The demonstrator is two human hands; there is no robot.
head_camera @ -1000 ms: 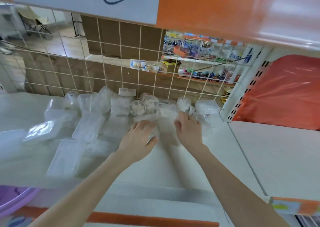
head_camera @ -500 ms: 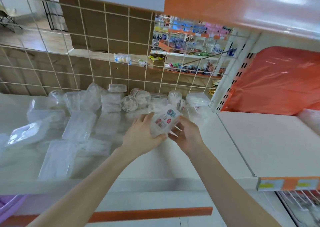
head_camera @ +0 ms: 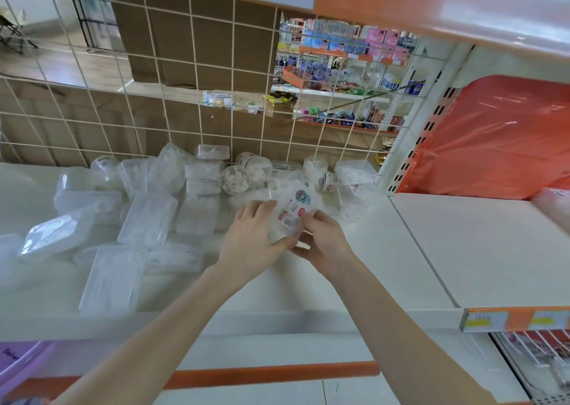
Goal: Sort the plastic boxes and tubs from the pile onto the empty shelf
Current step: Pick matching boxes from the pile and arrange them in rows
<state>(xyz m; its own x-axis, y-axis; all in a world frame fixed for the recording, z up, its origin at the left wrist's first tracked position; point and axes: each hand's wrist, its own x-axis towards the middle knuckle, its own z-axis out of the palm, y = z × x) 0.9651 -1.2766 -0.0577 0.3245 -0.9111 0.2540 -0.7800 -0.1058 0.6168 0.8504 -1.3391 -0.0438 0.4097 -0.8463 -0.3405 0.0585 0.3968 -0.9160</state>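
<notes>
Between the two hands, right in front of the pile, sits a clear labelled box [head_camera: 293, 211], lifted off the shelf board and tilted with its printed face toward the camera. The left hand [head_camera: 249, 241] wraps its left edge, fingers curled over the top and thumb tucked under the lower corner. The right hand [head_camera: 324, 244] pinches the lower right corner from beneath, fingers bent round it. The box's long axis runs from the thumbs up and away toward the round tubs [head_camera: 236, 179] at the back.

Now the relation that counts: the empty shelf [head_camera: 481, 250] lies off to the right of the right hand, past the perforated upright [head_camera: 410, 145], with nothing between but bare board. The right hand is clearly the nearer one, so I'd judge the carry goes rightward, and probably one-handed once the left lets go.

The pile [head_camera: 148, 216] of clear lidded boxes spreads left of the left hand and behind both. An orange plastic sheet [head_camera: 505, 139] backs the target bay, so placement wants to stop short of it.
</notes>
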